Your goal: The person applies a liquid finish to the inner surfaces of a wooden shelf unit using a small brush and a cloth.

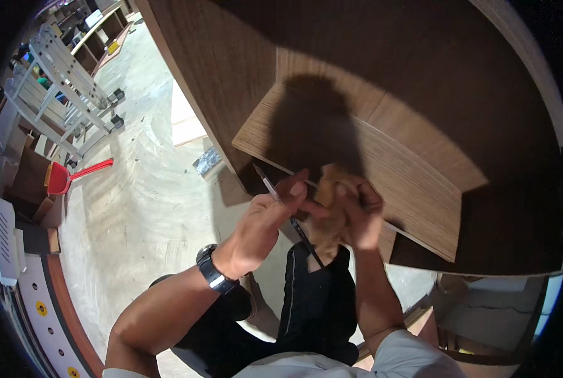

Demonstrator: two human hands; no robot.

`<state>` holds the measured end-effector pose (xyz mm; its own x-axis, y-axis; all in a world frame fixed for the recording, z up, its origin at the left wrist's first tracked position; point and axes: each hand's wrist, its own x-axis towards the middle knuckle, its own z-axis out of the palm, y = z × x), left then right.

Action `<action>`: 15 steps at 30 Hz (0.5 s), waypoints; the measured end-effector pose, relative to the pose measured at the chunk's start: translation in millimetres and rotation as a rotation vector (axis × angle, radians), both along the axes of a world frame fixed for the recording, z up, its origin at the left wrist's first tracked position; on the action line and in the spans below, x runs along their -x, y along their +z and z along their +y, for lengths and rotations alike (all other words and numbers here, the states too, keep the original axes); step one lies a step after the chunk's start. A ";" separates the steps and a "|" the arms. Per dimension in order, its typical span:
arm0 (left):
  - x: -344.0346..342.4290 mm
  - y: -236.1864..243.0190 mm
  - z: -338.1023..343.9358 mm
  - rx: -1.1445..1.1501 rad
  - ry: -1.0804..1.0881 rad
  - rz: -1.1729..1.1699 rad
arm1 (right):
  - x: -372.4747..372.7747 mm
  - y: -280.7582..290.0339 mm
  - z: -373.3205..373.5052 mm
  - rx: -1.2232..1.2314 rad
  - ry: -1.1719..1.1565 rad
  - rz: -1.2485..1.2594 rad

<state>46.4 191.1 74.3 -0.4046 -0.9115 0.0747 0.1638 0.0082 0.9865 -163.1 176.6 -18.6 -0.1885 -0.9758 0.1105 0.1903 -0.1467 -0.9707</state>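
Note:
My left hand (259,227) is closed around a thin paintbrush (304,237) with a black handle and a pale metal-looking collar. The brush's dark pointed tip sticks out up and to the left, beyond my fingers. Beside it, my right hand (362,217) grips a crumpled tan cloth (327,232), which hangs down toward my knee. The left fingertips come close to the cloth; whether they touch it I cannot tell. Both hands are at the front edge of a wood-grain shelf (407,183) inside a dark brown cabinet (212,82). My head's shadow falls across that shelf.
An aluminium stepladder (64,88) stands on the dusty pale floor (136,220) at the far left. A red dustpan (59,179) lies nearer. Beside the cabinet's left edge is a small block with a marbled top (207,162). Cabinet panels rise close in front and to the right.

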 end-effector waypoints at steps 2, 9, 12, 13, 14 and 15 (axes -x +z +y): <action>11.0 -17.5 -13.1 -0.214 -0.139 0.130 | -15.3 -20.1 12.9 0.136 -0.017 0.216; 26.3 -15.2 -20.3 -0.404 -0.128 0.229 | -24.0 20.8 39.1 0.328 -0.208 0.643; 41.1 -12.1 -19.8 -0.366 -0.130 0.252 | -10.8 26.1 54.1 0.553 -0.274 0.805; 43.9 -15.5 -19.7 -0.338 -0.141 0.234 | -6.9 28.2 59.0 0.587 -0.257 0.825; 49.8 -19.9 -18.2 -0.377 -0.172 0.210 | -1.1 30.8 65.1 0.620 -0.240 0.848; 57.9 -23.7 -16.0 -0.416 -0.203 0.185 | 2.2 33.9 70.7 0.652 -0.224 0.872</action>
